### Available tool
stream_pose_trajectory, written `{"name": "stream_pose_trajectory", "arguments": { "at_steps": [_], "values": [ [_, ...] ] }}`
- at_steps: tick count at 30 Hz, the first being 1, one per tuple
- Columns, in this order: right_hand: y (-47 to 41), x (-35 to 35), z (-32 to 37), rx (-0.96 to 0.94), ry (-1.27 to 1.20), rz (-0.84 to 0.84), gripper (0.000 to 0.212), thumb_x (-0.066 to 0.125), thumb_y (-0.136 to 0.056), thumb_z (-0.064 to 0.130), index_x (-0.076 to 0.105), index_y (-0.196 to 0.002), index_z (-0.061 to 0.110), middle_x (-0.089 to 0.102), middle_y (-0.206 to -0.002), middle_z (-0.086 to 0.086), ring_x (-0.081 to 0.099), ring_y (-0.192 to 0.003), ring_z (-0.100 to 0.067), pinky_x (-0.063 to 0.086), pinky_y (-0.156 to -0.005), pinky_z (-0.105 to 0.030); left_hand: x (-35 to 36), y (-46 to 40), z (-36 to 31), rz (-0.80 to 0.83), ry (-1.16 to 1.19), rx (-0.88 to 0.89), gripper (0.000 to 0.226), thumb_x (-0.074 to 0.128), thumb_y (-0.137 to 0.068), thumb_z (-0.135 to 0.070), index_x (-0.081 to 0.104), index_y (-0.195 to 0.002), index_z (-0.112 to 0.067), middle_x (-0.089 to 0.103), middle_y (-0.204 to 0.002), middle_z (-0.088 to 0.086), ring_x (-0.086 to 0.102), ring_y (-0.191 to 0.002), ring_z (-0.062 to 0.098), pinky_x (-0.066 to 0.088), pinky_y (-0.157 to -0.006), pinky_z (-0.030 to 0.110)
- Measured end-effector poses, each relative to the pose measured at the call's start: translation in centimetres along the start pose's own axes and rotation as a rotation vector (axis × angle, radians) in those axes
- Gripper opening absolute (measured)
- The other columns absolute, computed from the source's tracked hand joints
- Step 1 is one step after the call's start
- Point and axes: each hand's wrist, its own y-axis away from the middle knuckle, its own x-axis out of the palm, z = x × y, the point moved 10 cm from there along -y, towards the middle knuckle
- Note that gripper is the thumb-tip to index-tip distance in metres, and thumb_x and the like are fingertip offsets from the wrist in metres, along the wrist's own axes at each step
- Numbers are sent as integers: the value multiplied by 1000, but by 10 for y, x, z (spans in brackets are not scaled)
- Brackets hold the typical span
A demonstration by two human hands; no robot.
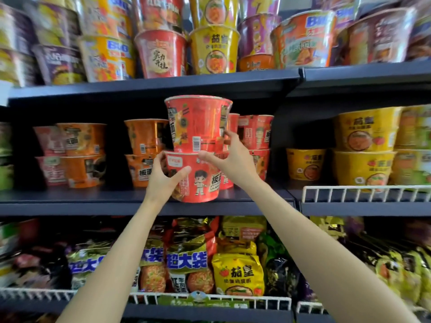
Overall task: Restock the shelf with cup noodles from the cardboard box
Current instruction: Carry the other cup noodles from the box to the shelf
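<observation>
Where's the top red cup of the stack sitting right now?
In the head view, the top red cup sits centre frame on the middle shelf, stacked on the lower red cup, with the right hand at its base and orange cups to its left.

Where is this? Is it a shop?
Most likely a shop's instant-noodle aisle. Dark shelves hold rows of cup noodles, noodle packets sit behind white wire rails below, and two hands, left and right, are at two stacked red cups.

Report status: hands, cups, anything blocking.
Left hand grips lower red cup. Right hand steadies upper red cup stacked on it. Both at middle shelf front edge. Nothing blocking.
</observation>
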Motion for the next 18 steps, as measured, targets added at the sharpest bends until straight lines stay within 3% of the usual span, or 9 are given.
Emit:
{"name": "stream_pose_trajectory", "arguments": {
  "at_steps": [2, 5, 9, 12, 15, 18],
  "values": [
    [-5, 15, 9, -39, 6, -16, 103, 67, -72, 64, 16, -149, 18, 36, -151, -3, 40, -134, -19, 39, -102, -37, -11, -5, 9, -40, 41, -24, 80, 72, -80, -32, 25, -144, -17, 48, -135, -1, 49, -116, 9, 41, -89, 24],
    [-13, 38, 12, -31, -20, 13, 106, 68, -72, 62, 11, -150, 18, 29, -153, -7, 39, -135, -24, 39, -102, -40, -23, -13, 22, -56, 45, -55, 73, 68, -83, -28, 28, -143, -17, 47, -136, 1, 48, -116, 10, 41, -85, 21],
    [-22, 75, 5, 21, 15, 93, 103, 66, -76, 59, 7, -150, 18, 24, -150, -14, 45, -127, -32, 44, -96, -43, -43, -29, 47, -36, -148, -82, 85, 67, -57, -77, 49, -129, -36, 46, -136, 0, 47, -124, 17, 43, -102, 42],
    [-28, 94, -1, 58, 4, 112, 92, 60, -83, 57, 10, -150, 18, 23, -149, -15, 47, -125, -34, 45, -96, -46, -54, -38, 57, -67, -264, -94, 88, 60, -51, -86, 51, -125, -39, 47, -133, -2, 48, -123, 17, 44, -102, 46],
    [-25, 111, -7, 74, 17, 147, 86, 56, -90, 50, 6, -151, 17, 17, -153, -14, 37, -133, -35, 39, -103, -48, -55, -33, 42, -117, -348, -68, 90, 56, -59, -84, 41, -132, -34, 55, -130, -5, 55, -116, 17, 48, -95, 46],
    [-8, 114, -10, 30, 65, 114, 82, 55, -92, 44, 7, -152, 15, 11, -158, -14, 13, -145, -31, 21, -115, -45, -49, -18, 33, -153, -409, -42, 92, 57, -77, -67, 16, -148, -26, 44, -144, -3, 47, -128, 21, 42, -101, 46]
  ]
}}
